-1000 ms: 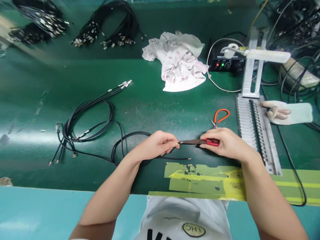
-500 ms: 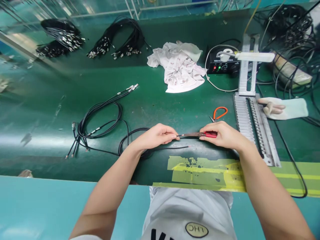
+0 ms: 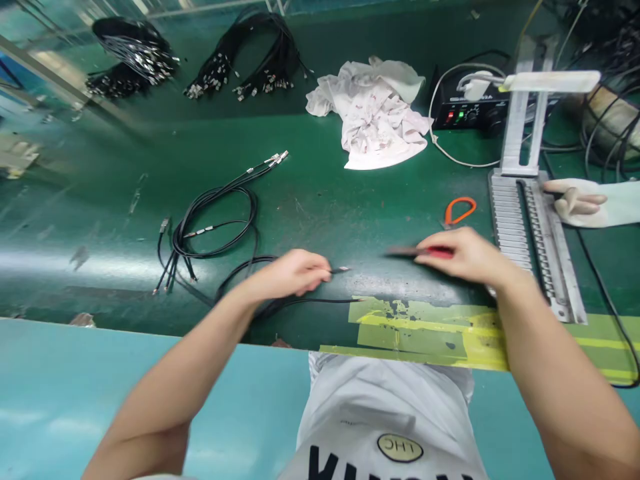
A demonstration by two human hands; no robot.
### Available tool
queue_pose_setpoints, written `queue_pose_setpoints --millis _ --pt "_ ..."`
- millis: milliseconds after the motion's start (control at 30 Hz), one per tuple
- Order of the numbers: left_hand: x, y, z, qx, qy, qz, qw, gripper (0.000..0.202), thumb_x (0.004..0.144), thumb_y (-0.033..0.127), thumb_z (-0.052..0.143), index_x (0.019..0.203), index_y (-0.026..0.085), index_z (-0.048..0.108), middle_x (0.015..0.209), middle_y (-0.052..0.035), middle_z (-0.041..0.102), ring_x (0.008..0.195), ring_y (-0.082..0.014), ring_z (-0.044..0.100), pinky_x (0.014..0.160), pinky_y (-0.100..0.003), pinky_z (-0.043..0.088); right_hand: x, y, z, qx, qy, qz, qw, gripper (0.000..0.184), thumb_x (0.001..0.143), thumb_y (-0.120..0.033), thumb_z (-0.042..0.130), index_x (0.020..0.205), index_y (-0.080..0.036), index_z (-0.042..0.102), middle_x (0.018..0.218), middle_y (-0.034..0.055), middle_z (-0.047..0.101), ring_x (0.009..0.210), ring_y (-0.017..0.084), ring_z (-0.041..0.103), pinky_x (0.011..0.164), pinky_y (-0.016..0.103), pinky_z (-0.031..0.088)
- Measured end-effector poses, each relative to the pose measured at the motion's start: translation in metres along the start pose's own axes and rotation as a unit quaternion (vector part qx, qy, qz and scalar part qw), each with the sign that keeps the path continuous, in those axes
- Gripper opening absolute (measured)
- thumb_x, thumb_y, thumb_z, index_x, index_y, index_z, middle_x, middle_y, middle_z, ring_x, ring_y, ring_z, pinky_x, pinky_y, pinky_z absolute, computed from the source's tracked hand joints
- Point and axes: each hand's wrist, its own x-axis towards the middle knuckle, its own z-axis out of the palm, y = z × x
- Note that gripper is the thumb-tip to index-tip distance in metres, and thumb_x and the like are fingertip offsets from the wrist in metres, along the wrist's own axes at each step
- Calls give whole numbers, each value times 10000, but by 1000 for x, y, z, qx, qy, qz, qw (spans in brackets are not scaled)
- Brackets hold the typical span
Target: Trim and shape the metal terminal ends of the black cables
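Note:
My left hand (image 3: 290,273) is closed in a pinch on the end of a thin black cable (image 3: 340,270), whose tip sticks out to the right of my fingers. The cable loops back to the left over the green table (image 3: 350,213). My right hand (image 3: 465,257) grips red-handled pliers (image 3: 420,252), whose jaws point left and stand a short gap away from the cable tip. A second black cable end (image 3: 325,301) lies on the table just in front of my left hand, by the yellow tape (image 3: 425,330).
Orange-handled scissors (image 3: 459,210) lie behind my right hand. A metal comb-like jig (image 3: 530,227) and a white glove (image 3: 595,200) sit at the right. A coil of black cables (image 3: 215,220), a white rag (image 3: 375,113), a black control box (image 3: 470,113) and cable bundles (image 3: 250,60) lie further back.
The pliers have come off the cable tip and my hands have drawn apart, the left with the cable going left and the right going right. The view has shifted slightly.

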Motion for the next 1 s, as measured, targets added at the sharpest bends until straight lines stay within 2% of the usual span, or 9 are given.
queue_pose_setpoints --millis 67,167,267,367,500,667,800,1000 --pt "-13 -10 -10 -8 51 -22 998 337 944 454 569 888 139 673 591 20 556 479 -75 473 502 -195 378 2 4 -4 -17 60 25 998 318 895 -525 650 939 -222 737 762 16 718 622 174 606 601 295 440" --pt "-20 -11 -9 -37 66 -2 997 326 967 444 549 969 146 683 631 16 570 539 -85 511 550 -200 407 10 -2 2 -28 30 -7 999 305 914 -515 632 962 -227 719 818 23 722 685 185 625 667 310 460" --pt "-9 -2 5 -47 71 28 996 306 963 423 556 1014 152 690 688 4 601 572 -89 519 539 -195 395 14 -10 14 -39 21 -22 999 279 928 -491 623 1015 -238 701 912 36 732 773 203 646 731 329 479" --pt "7 7 21 -37 95 58 993 302 966 402 551 1051 164 717 770 -24 674 618 -99 540 547 -194 391 10 -13 16 -34 20 -25 999 260 938 -476 617 1034 -243 682 967 42 725 831 211 654 765 337 491" --pt "20 14 37 -32 145 89 985 267 961 374 570 999 174 742 931 -51 745 709 -122 611 639 -217 466 5 -15 12 -72 21 -55 996 252 944 -450 617 1089 -249 661 1050 52 717 936 234 662 866 379 478" --pt "24 26 50 19 216 144 966 132 936 263 623 935 194 736 957 -34 738 887 -154 670 768 -241 492 5 -23 10 -95 9 -79 992 227 956 -421 606 1110 -256 632 1082 47 712 997 238 654 896 397 447" --pt "27 34 54 35 238 165 957 115 944 225 614 907 192 718 894 -13 702 830 -122 645 719 -224 459 5 -26 8 -107 -11 -96 990 206 968 -396 590 1119 -259 620 1094 39 709 1032 231 645 906 405 428" --pt "30 33 56 17 248 156 956 110 936 226 619 908 186 717 867 -9 674 776 -106 620 629 -207 428 6 -27 11 -115 -13 -97 989 199 970 -385 589 1118 -256 617 1093 44 705 1038 236 634 895 413 418"
